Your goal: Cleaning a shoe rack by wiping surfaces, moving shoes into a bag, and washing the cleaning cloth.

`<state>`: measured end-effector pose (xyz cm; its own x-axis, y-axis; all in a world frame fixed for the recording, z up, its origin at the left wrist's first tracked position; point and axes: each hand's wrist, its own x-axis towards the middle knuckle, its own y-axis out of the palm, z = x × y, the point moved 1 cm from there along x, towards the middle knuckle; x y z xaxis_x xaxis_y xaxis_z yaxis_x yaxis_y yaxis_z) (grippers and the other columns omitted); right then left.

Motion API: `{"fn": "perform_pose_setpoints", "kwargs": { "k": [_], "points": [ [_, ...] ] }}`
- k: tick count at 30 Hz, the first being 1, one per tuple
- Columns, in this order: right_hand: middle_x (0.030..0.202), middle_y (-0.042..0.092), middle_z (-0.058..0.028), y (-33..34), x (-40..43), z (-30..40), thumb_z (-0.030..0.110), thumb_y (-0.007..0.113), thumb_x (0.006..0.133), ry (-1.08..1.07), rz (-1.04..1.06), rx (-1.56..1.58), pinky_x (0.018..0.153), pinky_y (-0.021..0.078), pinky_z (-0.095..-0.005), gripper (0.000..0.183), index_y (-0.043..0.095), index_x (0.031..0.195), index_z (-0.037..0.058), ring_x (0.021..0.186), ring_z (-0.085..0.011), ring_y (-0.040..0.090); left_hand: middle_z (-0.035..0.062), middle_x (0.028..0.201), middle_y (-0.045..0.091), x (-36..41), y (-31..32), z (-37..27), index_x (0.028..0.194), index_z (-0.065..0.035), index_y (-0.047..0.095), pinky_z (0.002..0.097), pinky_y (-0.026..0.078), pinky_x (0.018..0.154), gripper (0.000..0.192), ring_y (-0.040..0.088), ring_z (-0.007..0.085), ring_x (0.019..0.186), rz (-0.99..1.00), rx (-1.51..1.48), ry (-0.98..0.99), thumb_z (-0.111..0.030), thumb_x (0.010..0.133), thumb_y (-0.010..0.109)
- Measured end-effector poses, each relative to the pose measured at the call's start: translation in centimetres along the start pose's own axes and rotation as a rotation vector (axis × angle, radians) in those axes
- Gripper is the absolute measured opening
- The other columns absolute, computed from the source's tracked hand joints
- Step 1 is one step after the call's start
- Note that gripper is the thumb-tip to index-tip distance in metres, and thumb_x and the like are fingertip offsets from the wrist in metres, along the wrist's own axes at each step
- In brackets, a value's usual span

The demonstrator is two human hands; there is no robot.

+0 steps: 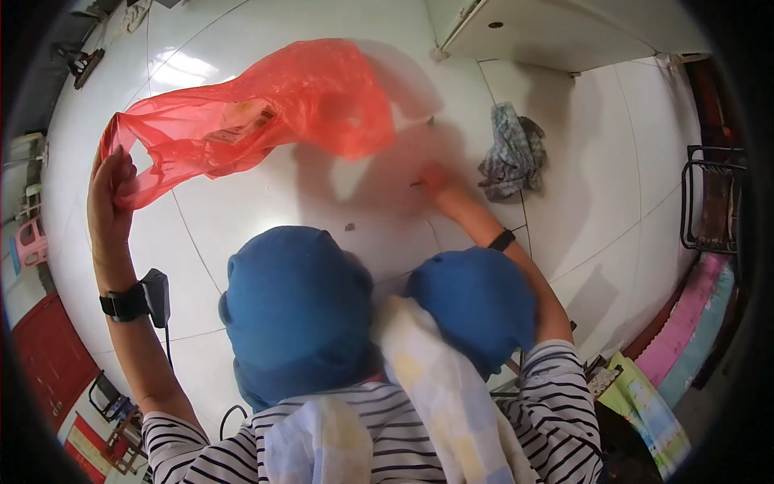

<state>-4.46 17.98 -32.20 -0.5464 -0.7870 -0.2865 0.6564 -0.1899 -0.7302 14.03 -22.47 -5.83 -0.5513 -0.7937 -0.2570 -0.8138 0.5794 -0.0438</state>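
My left hand [113, 172] grips a red translucent plastic bag [338, 100] by its handle end, at the left. The bag stretches to the right above the white tiled floor, and a printed item [242, 121] shows through its film. My right hand [440, 183] is low over the floor, right of centre, blurred and tinted red. At its fingertips is a small dark scrap [416, 184]; whether the fingers hold it or only touch it is unclear. Another dark scrap [349, 227] lies in front of my knees, and one more [430, 121] lies beyond my right hand.
A crumpled grey-blue cloth [508, 154] lies on the floor right of my right hand. A white cabinet-like piece [562, 36] overhangs the floor at the upper right. A black metal frame [710, 199] stands at the right edge, and a pink plastic stool [31, 242] at far left.
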Motion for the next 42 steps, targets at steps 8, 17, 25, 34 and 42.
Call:
{"fn": "perform_pose_setpoints", "kwargs": {
  "k": [8, 17, 25, 34, 42],
  "points": [
    [0.088, 0.053, -0.0142, 3.1, -3.3, 3.5, 0.009, 0.051, 0.075, -0.118, 0.082, -0.322, 0.070, 0.0460, -0.0413, 0.015, 0.054, 0.088, 0.0012, 0.081, -0.0325, 0.055, -0.0033, 0.070, 0.043, 0.7, -0.7, -0.3, 0.106, -0.0028, 0.050, 0.0143, 0.029, 0.045, 0.022, 0.038, 0.0028, 0.057, 0.118, -0.004, -0.009, -0.011, 0.086, 0.050],
    [0.072, 0.057, -0.0117, -3.2, -0.1, 0.9, 0.006, 0.056, 0.073, 0.055, -0.133, 0.023, 0.058, 0.0456, -0.0352, 0.012, 0.057, 0.084, 0.0034, 0.064, -0.0227, 0.057, -0.0022, 0.072, 0.043, -2.6, 1.3, -0.8, 0.126, -0.0007, 0.039, 0.0206, 0.039, 0.058, 0.047, 0.042, 0.0071, 0.062, 0.196, -0.092, -0.005, -0.011, 0.081, 0.050],
    [0.077, 0.056, -0.0140, -20.1, 7.1, 18.7, 0.008, 0.055, 0.078, -0.298, -0.177, 0.299, 0.058, 0.0431, -0.0305, 0.011, 0.051, 0.082, -0.0019, 0.067, -0.0235, 0.056, 0.0010, 0.062, 0.042, -3.6, 1.7, -1.7, 0.133, -0.0025, 0.027, 0.0244, 0.038, 0.050, 0.056, 0.042, 0.0100, 0.051, 0.360, -0.090, 0.019, -0.008, 0.081, 0.045],
    [0.085, 0.059, -0.0119, -10.9, 13.6, 27.1, 0.007, 0.049, 0.079, -0.836, 0.068, -0.107, 0.072, 0.0442, -0.0329, 0.015, 0.059, 0.089, 0.0024, 0.081, -0.0295, 0.055, -0.0014, 0.058, 0.035, -3.8, 3.9, -2.0, 0.136, -0.0056, 0.022, 0.0195, 0.029, 0.040, 0.059, 0.032, 0.0061, 0.041, 0.412, -0.099, -0.040, -0.007, 0.081, 0.044],
    [0.077, 0.059, -0.0015, -17.1, 5.5, 14.0, 0.015, 0.054, 0.084, -0.180, 0.016, 0.433, 0.064, 0.0430, -0.0231, 0.016, 0.060, 0.089, 0.0008, 0.070, -0.0068, 0.052, -0.0015, 0.063, 0.037, -2.0, 1.4, -0.2, 0.131, -0.0045, 0.032, 0.0172, 0.027, 0.040, 0.051, 0.032, 0.0051, 0.045, 0.269, -0.108, -0.065, -0.010, 0.082, 0.047]
  ]
}}
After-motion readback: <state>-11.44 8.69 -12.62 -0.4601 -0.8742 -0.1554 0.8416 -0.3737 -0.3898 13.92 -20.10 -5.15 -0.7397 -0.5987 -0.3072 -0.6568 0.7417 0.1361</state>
